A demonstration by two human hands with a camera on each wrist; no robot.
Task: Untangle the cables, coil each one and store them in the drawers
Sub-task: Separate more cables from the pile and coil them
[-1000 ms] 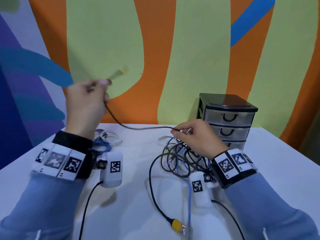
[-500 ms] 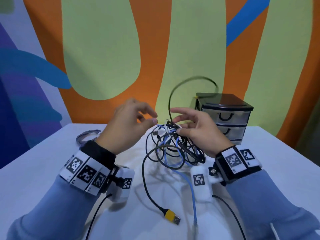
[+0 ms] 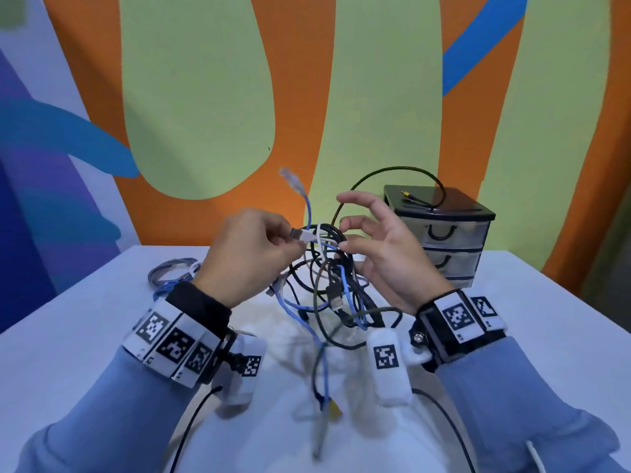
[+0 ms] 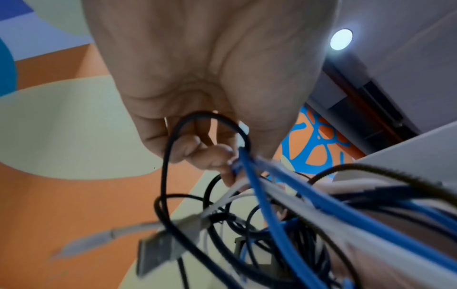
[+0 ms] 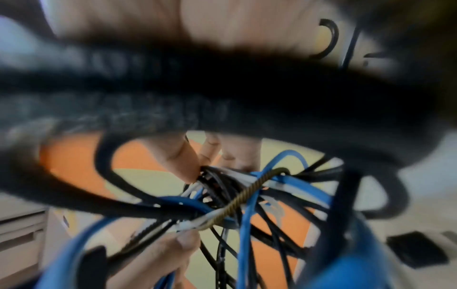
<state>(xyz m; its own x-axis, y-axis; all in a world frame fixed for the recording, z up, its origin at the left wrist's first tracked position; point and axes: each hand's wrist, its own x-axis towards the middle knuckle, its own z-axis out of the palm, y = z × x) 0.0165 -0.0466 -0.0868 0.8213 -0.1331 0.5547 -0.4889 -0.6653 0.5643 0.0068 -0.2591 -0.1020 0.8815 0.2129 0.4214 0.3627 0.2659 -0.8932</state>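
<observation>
A cable tangle [image 3: 326, 281] of black, blue and white strands hangs lifted between my hands, its tails trailing on the white table [image 3: 532, 336]. My left hand [image 3: 290, 237] pinches a white cable's USB plug [image 3: 301, 235] at the tangle's top. Loops of the tangle sit between thumb and forefinger of my right hand [image 3: 343, 233], its other fingers spread. A blue network cable end [image 3: 290, 177] sticks up behind. A dark braided cable [image 3: 392, 169] arcs onto the drawer unit [image 3: 454, 233]. In the wrist views my left hand [image 4: 210, 156] and right hand [image 5: 195, 172] meet the strands.
The three-drawer unit stands at the back right with its drawers closed. Grey and blue coiled cables [image 3: 170, 270] lie at the table's back left. A yellow-ended plug [image 3: 335, 410] dangles near the front. The painted wall runs right behind the table.
My left hand came down from the upper left, let go of the braided cable end and took the white plug. Both hands have raised the tangle. The braided end now lies on the drawer unit.
</observation>
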